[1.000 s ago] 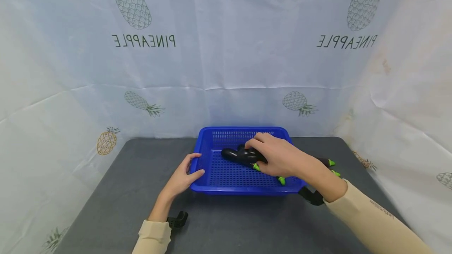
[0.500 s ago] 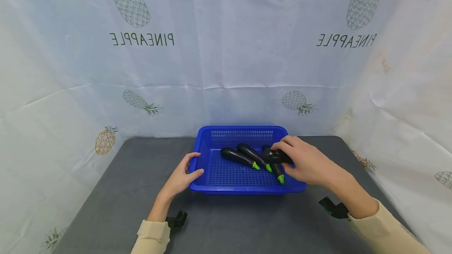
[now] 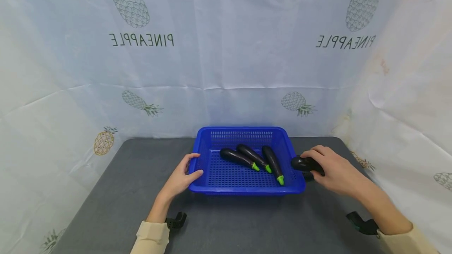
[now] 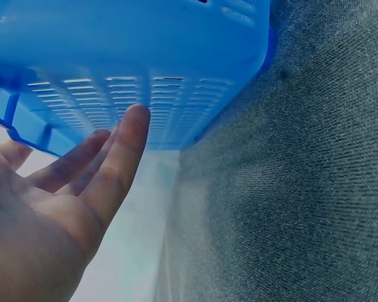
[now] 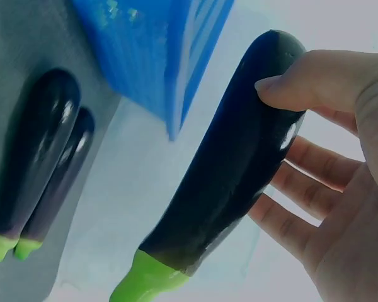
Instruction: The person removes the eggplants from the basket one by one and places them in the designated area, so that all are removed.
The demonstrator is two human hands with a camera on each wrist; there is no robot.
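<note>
Three aubergines [image 3: 251, 157] lie in the basket [image 3: 212, 189] on the counter [image 3: 116, 191]; the left hand [image 3: 181, 177] rests on its rim, the right hand [image 3: 333, 171] grips an aubergine [image 3: 303, 163] just beside it; left wrist: straight fingers [image 4: 123, 157] touch the wall; right wrist: fingers [image 5: 302, 88] wrap the aubergine above two more [image 5: 41, 157].

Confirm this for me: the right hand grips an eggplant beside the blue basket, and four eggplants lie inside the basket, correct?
Not four. The head view shows three eggplants inside the blue basket. The right hand does grip an eggplant beside it.
</note>
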